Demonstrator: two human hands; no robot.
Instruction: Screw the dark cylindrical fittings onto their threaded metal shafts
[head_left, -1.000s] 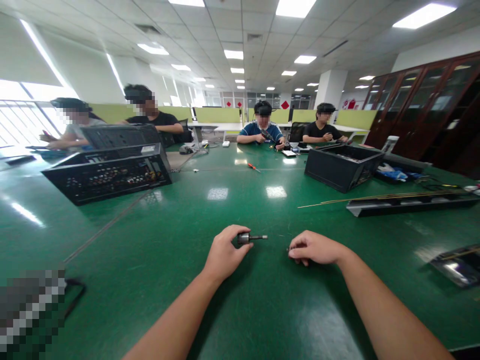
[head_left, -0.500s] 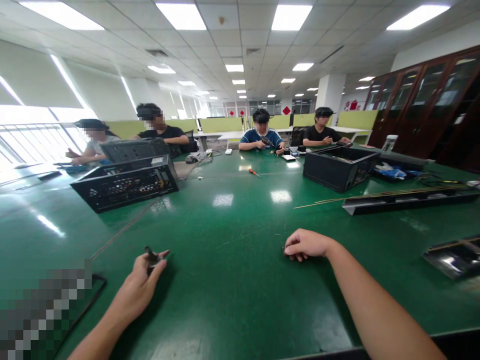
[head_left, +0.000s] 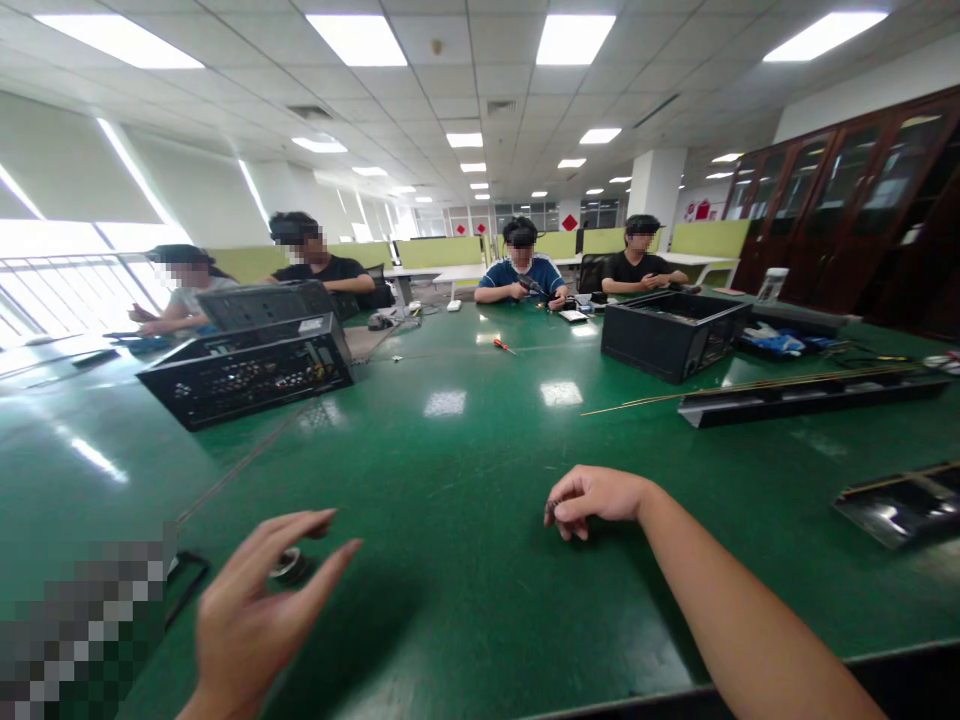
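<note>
My left hand [head_left: 259, 605] hovers over the green table [head_left: 465, 470] at the lower left, fingers spread apart and holding nothing. Just beyond its fingers a small round metal part [head_left: 289, 566] rests on the table. My right hand [head_left: 592, 498] lies on the table right of centre with its fingers curled in, pinching a tiny dark piece [head_left: 549, 509] at the fingertips that I cannot make out.
A black computer case [head_left: 247, 365] lies at the left, another black case [head_left: 671, 335] at the right. A long black panel [head_left: 810, 395] with thin rods, a shiny panel [head_left: 900, 505] and a red screwdriver [head_left: 504, 346] lie around. Several people sit at the far side.
My left hand carried the metal part from the centre to the lower left, set it on the table and spread its fingers. My right hand stayed curled in about the same place.
</note>
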